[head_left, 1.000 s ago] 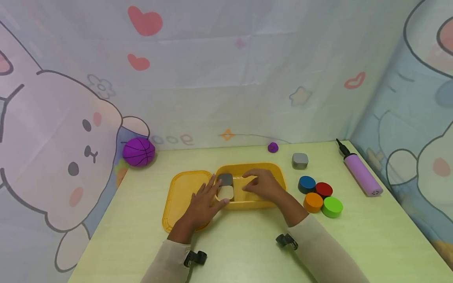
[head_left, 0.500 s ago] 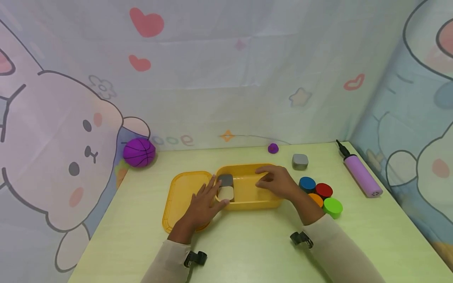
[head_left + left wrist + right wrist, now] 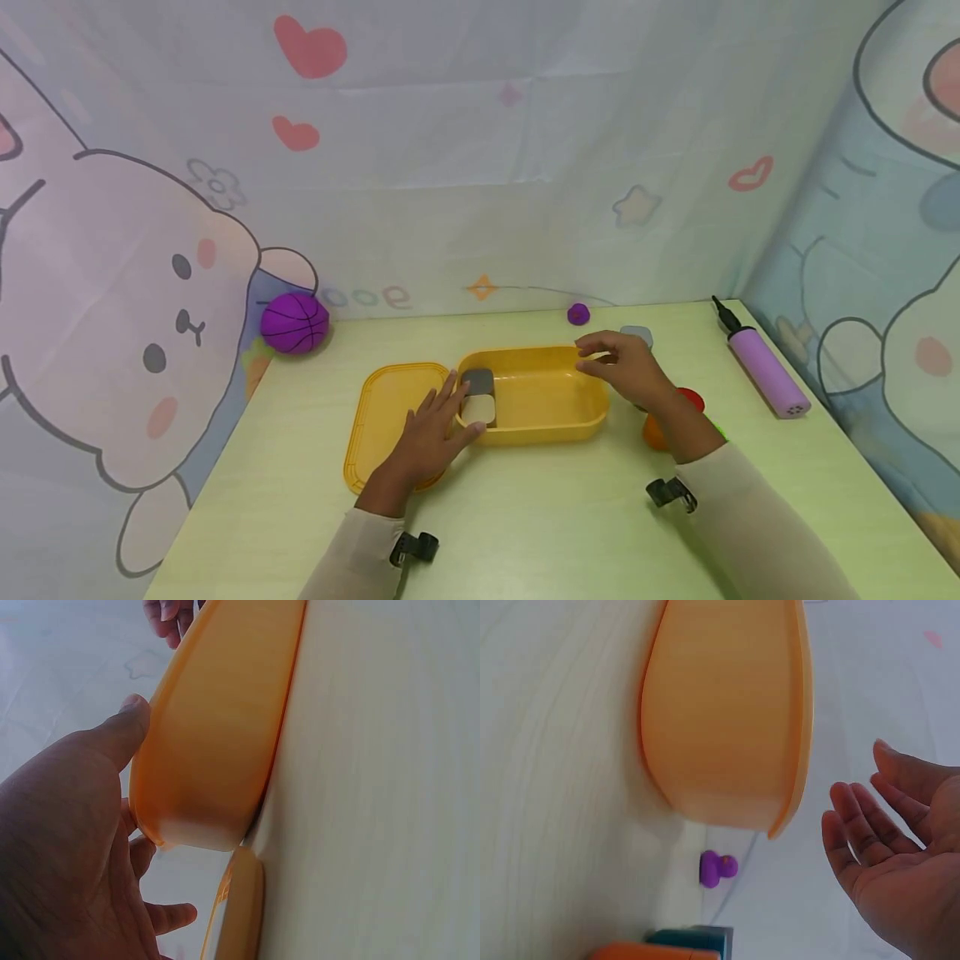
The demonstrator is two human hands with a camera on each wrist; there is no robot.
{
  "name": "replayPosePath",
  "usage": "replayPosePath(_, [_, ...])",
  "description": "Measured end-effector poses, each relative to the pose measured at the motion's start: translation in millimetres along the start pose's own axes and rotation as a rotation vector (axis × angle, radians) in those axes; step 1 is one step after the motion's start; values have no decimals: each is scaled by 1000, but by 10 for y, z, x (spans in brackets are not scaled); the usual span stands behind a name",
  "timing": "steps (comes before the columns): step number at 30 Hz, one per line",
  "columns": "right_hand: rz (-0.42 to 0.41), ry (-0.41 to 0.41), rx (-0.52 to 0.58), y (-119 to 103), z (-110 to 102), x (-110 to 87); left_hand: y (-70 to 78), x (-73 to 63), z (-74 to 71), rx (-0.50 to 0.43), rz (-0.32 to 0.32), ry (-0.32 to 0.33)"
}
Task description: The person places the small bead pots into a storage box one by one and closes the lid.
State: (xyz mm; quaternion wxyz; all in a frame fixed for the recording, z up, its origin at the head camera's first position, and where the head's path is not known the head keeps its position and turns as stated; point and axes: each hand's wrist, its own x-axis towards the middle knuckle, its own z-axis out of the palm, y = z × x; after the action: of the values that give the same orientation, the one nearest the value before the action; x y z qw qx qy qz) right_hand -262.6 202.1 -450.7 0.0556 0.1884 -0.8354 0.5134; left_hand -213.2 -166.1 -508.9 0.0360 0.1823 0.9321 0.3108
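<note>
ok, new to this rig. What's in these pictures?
No robot: a person's bare left hand and right hand. The head view is from a head-worn camera; each wrist view is from that wrist's camera.

On the pale table: an open, oblong yellow plastic box holding a square dark grey block and square cream block, a flat yellow lid, purple lined ball, small purple figure, lilac tube with black nozzle, and, partly hidden, a round red piece, round orange piece and light grey block.

The left hand touches the box's left end; the right hand holds nothing.
</note>
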Motion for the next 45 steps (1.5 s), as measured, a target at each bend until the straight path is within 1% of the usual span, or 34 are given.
replayPosePath(3, [25,23,13,56,-97,31,-6,1,3,-2,3,4])
replayPosePath(9, [137,49,-5,165,-282,89,8,-5,-4,-14,-8,-6])
replayPosePath(12, [188,81,-10,201,-363,116,17,-9,-9,-18,-12,-6])
replayPosePath(15, [248,123,-39,234,-431,146,15,-9,-10,-12,-13,-6])
replayPosePath(18, [309,146,-65,273,-478,192,3,-10,-6,-2,-15,-7])
replayPosePath(24, [440,154,-97,387,-542,297,-11,-21,-11,-1,-13,0])
replayPosePath(28, [482,198,-100,459,-582,337,-5,-20,-9,-14,-6,-4])
replayPosePath(31, [508,212,-111,494,-623,352,4,-7,-8,-14,-7,-13])
replayPosePath(38, [598,177,-168,588,-677,407,13,-2,4,-23,-1,-7])
replayPosePath(42, [628,129,-188,663,-690,437,-5,1,18,-10,-9,-7])
replayPosePath(45, [653,83,-180,715,-692,450,-1,-3,10,-10,-13,-9])
